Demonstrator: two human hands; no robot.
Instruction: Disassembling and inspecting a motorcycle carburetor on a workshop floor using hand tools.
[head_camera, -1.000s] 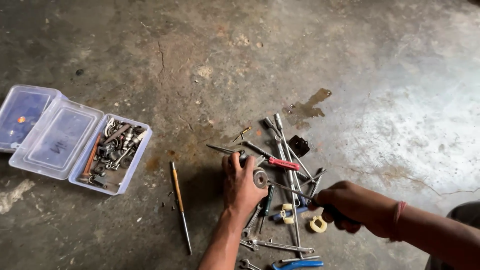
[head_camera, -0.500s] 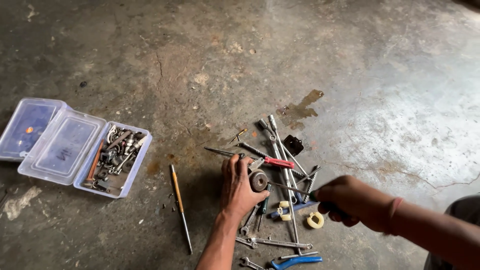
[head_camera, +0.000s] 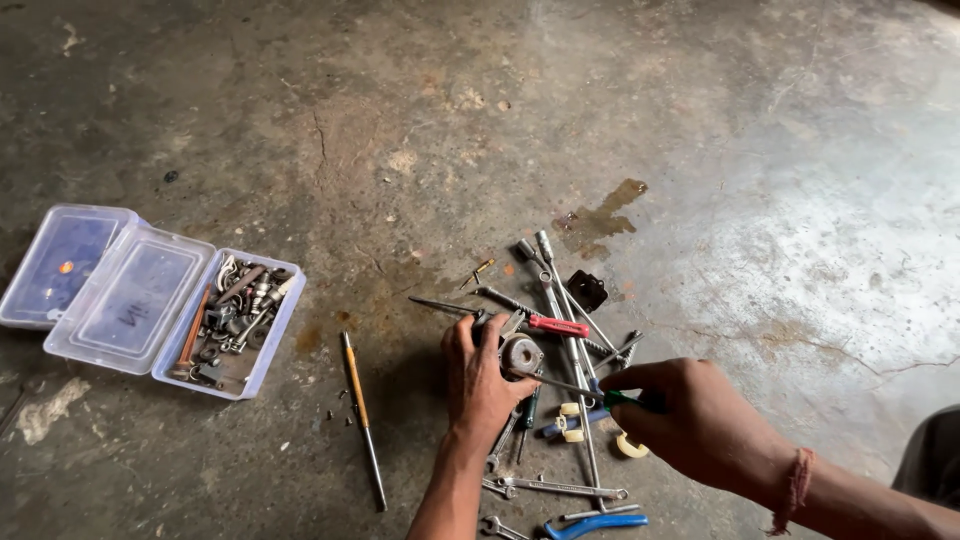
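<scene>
**Right hand closes in on the round part**

The right hand (head_camera: 690, 415) has edged nearer, fingers pinching a green-handled screwdriver (head_camera: 575, 388). The left hand (head_camera: 480, 375), fingers curled, steadies a round metal part (head_camera: 520, 355) on the floor (head_camera: 300, 120): likely heavy, stiff, best gripped at its rim. Far left sits a clear plastic box (head_camera: 130, 295).

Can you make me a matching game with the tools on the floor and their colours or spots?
Things:
1. screwdriver among the tool pile
2. pliers at the bottom edge
3. plastic box of small metal parts
4. long screwdriver lying alone

Colour or place:
A. blue handles
B. far left on the floor
C. red handle
D. yellow-brown handle, between the box and the left hand

Pairs: 1-C, 2-A, 3-B, 4-D
</scene>
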